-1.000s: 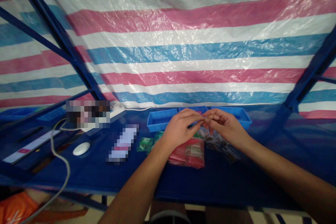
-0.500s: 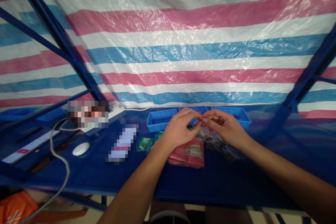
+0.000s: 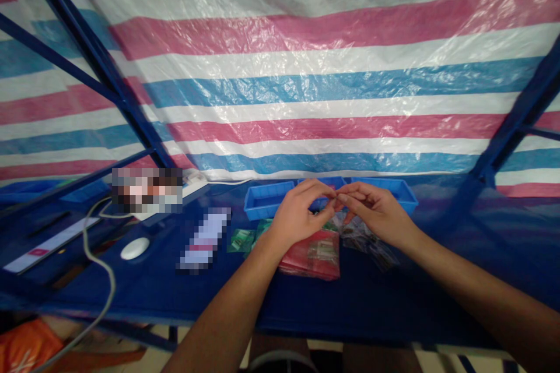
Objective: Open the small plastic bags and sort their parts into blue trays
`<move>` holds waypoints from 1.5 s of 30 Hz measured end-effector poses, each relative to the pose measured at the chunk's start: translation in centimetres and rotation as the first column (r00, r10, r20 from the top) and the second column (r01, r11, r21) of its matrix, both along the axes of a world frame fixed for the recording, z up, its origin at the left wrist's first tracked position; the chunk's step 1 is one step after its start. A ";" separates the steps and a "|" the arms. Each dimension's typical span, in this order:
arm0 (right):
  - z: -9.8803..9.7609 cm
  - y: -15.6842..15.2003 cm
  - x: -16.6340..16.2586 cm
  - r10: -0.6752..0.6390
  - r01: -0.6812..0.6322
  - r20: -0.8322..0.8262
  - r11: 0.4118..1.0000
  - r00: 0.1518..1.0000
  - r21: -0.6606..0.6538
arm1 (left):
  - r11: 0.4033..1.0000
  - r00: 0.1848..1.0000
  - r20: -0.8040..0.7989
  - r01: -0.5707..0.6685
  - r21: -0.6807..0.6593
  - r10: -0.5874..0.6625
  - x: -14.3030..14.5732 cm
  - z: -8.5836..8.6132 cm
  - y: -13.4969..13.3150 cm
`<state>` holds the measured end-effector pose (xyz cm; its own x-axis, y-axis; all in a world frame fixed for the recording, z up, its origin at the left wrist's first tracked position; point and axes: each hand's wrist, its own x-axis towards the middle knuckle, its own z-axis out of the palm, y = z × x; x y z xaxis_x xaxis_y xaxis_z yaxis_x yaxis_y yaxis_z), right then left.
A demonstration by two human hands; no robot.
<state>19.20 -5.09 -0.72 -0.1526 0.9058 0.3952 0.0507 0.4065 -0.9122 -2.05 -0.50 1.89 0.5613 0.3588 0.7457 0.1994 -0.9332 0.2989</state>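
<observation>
My left hand [image 3: 301, 211] and my right hand [image 3: 371, 205] meet fingertip to fingertip above the table, each in a pinch. Whatever sits between the fingertips is too small to make out. Below my left hand lies a red plastic packet [image 3: 310, 262] with a pale label. Green packets [image 3: 242, 240] show to its left, partly behind my left wrist. Under my right hand is a loose pile of clear small bags [image 3: 371, 245] with dark contents. A blue tray [image 3: 268, 197] stands behind my left hand, and another blue tray [image 3: 400, 193] behind my right.
A third blue tray [image 3: 321, 185] stands between the two, partly hidden. To the left are a white mouse [image 3: 135, 248], a grey cable [image 3: 109, 271], a blurred-out flat item [image 3: 205, 239] and a white power strip [image 3: 192, 187]. Blue frame posts [image 3: 503, 122] flank the table.
Both hands stay in nearly the same place, with only slight movement of the fingers at the pinch. Nothing on the table has visibly moved.
</observation>
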 end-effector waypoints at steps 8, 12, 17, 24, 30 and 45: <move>-0.4 0.1 0.4 -0.168 0.157 0.163 0.984 0.972 0.081 | 0.998 0.998 0.068 0.003 -0.058 0.001 0.1 0.0 0.1; 0.4 0.0 0.5 -0.227 0.184 0.208 0.961 0.951 0.207 | 0.996 0.997 0.075 -0.014 -0.085 0.020 0.2 0.0 0.0; 1.1 -0.4 0.4 -0.214 0.161 0.197 0.954 0.957 0.253 | 0.996 0.999 0.035 0.000 -0.094 0.003 0.3 0.0 -0.1; 0.4 -0.1 0.3 -0.164 0.135 0.152 0.974 0.975 0.180 | 0.990 0.999 0.047 -0.017 -0.141 0.023 0.2 -0.5 0.1; 0.9 0.5 1.3 -0.244 0.196 0.249 0.960 0.937 0.201 | 0.978 0.994 0.032 -0.094 -0.189 0.101 -0.1 0.0 0.0; 2.1 5.7 11.4 -0.433 0.162 0.665 0.888 0.609 0.430 | 0.901 0.883 -0.188 -0.431 0.036 0.430 -1.3 -1.1 1.8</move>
